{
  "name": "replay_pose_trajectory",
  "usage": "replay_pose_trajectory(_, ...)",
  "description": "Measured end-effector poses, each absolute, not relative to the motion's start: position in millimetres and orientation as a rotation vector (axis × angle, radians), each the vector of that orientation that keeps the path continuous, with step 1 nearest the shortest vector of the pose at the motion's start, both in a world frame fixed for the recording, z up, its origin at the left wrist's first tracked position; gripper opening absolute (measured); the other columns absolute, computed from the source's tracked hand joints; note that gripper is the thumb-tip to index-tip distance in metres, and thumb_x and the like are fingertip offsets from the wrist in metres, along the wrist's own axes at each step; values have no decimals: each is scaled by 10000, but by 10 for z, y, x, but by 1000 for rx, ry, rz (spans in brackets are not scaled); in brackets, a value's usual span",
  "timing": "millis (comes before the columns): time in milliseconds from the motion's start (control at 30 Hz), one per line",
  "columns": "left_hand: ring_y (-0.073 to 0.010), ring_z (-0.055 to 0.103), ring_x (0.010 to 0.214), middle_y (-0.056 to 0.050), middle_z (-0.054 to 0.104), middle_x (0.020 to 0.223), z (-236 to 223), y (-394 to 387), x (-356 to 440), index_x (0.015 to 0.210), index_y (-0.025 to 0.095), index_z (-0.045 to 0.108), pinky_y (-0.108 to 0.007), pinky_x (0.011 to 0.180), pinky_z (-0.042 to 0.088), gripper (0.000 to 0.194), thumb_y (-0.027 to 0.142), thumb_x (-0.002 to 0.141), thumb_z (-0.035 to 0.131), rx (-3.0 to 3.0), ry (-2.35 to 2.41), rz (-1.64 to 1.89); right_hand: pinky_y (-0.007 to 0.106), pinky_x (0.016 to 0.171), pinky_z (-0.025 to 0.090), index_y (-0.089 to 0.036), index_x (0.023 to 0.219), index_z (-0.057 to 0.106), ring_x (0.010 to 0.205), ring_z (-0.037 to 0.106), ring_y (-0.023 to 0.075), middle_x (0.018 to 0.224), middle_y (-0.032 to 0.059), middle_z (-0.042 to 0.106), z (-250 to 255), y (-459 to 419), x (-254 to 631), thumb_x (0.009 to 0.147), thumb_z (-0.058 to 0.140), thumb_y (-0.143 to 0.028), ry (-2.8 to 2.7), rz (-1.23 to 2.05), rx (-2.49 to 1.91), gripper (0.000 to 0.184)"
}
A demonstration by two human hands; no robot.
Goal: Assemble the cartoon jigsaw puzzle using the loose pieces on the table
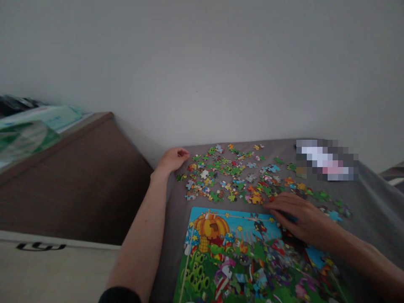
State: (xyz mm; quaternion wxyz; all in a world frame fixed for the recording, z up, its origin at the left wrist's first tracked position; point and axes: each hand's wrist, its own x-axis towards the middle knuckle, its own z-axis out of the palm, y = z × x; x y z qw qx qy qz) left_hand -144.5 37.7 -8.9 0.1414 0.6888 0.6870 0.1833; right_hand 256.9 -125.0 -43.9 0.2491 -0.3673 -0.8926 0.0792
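While our left hand [173, 160] rests at the left edge of the loose jigsaw pieces [221, 176], its grip is half curled, and we see nothing held in it. Our right hand [303, 219] lies across the upper right part of the jigsaw picture [233, 235], its fingers bent down and close together. A blue shape [288, 217] shows beneath them, but we cannot tell whether that grip has hold of a piece.

The loose pieces spread across the middle of the frame on a grey cloth [372, 210], with a few strays toward the right. The jigsaw picture lies below them at lower centre, showing an orange pumpkin coach [211, 227] against a blue sky. The pieces look small, thin, light and stiff, like printed card. We judge they would slide easily on the cloth and are best pinched by their edges between finger and thumb, without bending their tabs.

A blurred object [326, 160] sits at upper right. At left stand a brown wood-grain panel [75, 181] and a cream box [47, 269], with a green-tinted package [28, 134] above them. A white wall [202, 71] fills the top.
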Motion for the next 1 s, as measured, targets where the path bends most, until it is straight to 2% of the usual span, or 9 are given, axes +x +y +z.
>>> replay_pose_trajectory(167,-191,694,814,-38,771,910,-104,363,-1310,917,221,749,-277,735,507,187,353,813,666,2035,1885,391,393,868,553,-256,1071,701,958,692,212,1001,39,749,-434,-1251,2566,978,499,-209,-2431,237,-1003,227)
replay_pose_trajectory(300,-193,705,828,-28,785,898,-76,341,-1319,845,240,757,-271,720,492,174,332,841,610,2023,1864,272,384,866,557,-258,1071,710,944,692,209,997,40,750,-409,-1255,2556,971,506,-212,-2419,269,-1016,231)
replay_pose_trajectory(467,-189,703,708,-17,769,722,-23,324,-1341,784,227,756,-268,644,496,248,345,872,556,1983,1878,146,389,860,564,-269,1065,711,947,692,216,999,41,750,-423,-1255,2559,973,516,-229,-2409,289,-1021,219)
replay_pose_trajectory(533,-201,709,771,-37,782,816,-18,326,-1311,897,212,757,-283,691,513,272,351,897,523,2021,1914,174,392,865,565,-267,1071,706,960,689,218,1011,44,749,-433,-1255,2564,978,509,-233,-2408,287,-1022,221)
replay_pose_trajectory(600,-209,702,933,-63,771,1038,-35,328,-1255,1085,206,722,-298,812,521,317,361,919,501,2092,1939,242,394,875,563,-266,1079,703,975,686,218,1022,44,748,-437,-1257,2569,982,505,-238,-2411,283,-1022,222)
replay_pose_trajectory(667,-211,645,1122,-69,696,1259,-72,325,-1186,1243,217,652,-312,960,483,387,388,924,516,2172,1927,293,392,880,561,-265,1087,700,977,684,213,1024,42,747,-436,-1259,2570,985,504,-237,-2420,284,-1019,222)
replay_pose_trajectory(733,-228,562,1260,-61,613,1389,-119,313,-1127,1324,242,600,-353,1069,419,455,430,913,549,2233,1903,292,393,883,559,-262,1090,698,974,685,211,1022,43,747,-431,-1260,2566,986,502,-232,-2426,281,-1014,224)
replay_pose_trajectory(867,-292,456,1368,-57,520,1488,-188,281,-1070,1392,288,546,-470,1131,346,539,533,912,542,2271,1898,238,389,861,565,-253,1054,709,943,692,213,991,48,753,-408,-1261,2545,978,505,-224,-2407,279,-1017,220)
replay_pose_trajectory(1000,-319,425,1395,-72,454,1544,-175,256,-1054,1486,295,434,-474,1128,339,688,623,889,532,2358,1861,119,399,870,566,-241,1042,714,927,699,213,977,55,757,-380,-1264,2526,975,494,-213,-2406,274,-1021,232)
